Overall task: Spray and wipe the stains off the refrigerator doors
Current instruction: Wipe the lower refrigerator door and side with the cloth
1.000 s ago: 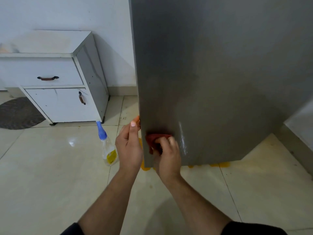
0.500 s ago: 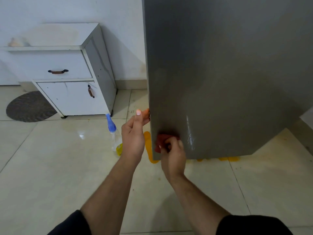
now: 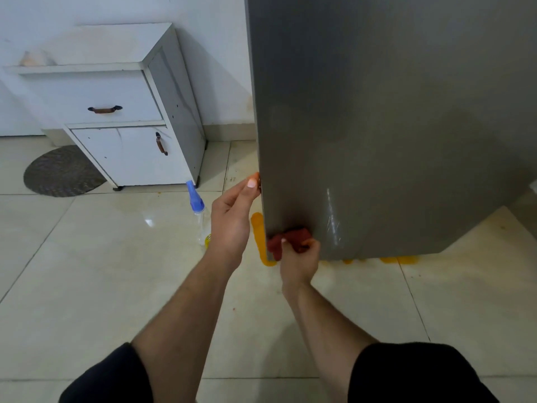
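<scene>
Grey refrigerator door, red cloth, blue-capped clear spray bottle, white cabinet, yellow-orange floor smears.

Grey refrigerator door fills the right half. White two-drawer cabinet stands left of it against the wall; round dark woven mat lies further left. Clear spray bottle with blue nozzle stands on the floor before the cabinet.

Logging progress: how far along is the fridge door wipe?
Done: spray bottle stands on the floor. In hand: right hand presses the red cloth at the door bottom corner; left hand steadies its edge. Left: wet streaks beside the cloth.
</scene>
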